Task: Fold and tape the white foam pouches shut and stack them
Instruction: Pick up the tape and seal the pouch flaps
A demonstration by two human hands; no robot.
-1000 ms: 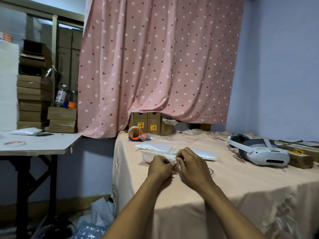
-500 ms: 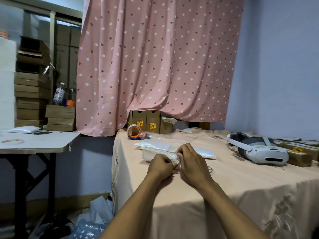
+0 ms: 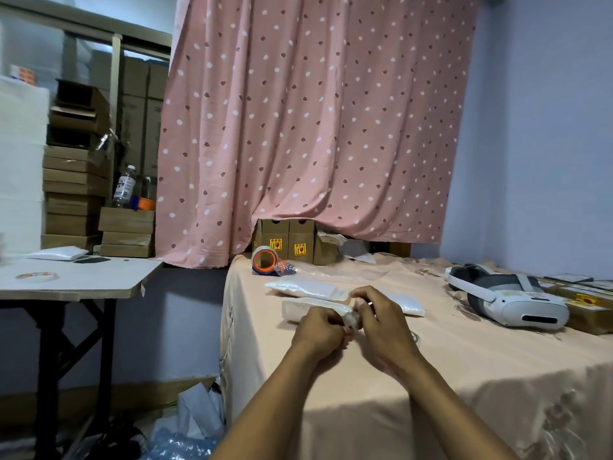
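A white foam pouch (image 3: 306, 308) lies on the peach tablecloth (image 3: 431, 353), its near end pinched between both hands. My left hand (image 3: 318, 332) grips that end from the left and my right hand (image 3: 381, 318) closes over it from the right. Just behind it lies a second white pouch (image 3: 308, 288), and another white pouch (image 3: 408, 305) shows to the right of my right hand. Further back near the table's left edge stands a tape roll with an orange core (image 3: 263, 260).
A white headset (image 3: 507, 300) rests at the right, with flat cardboard boxes (image 3: 583, 300) beyond it. Small brown boxes (image 3: 288, 245) stand under the pink curtain (image 3: 315, 127). A side table (image 3: 73, 280) at the left carries a white pouch (image 3: 58, 253); plastic wrap litters the floor.
Both hands have shifted slightly up and away along the pouch's near end, the fingers working the fold. The view has tilted a little.
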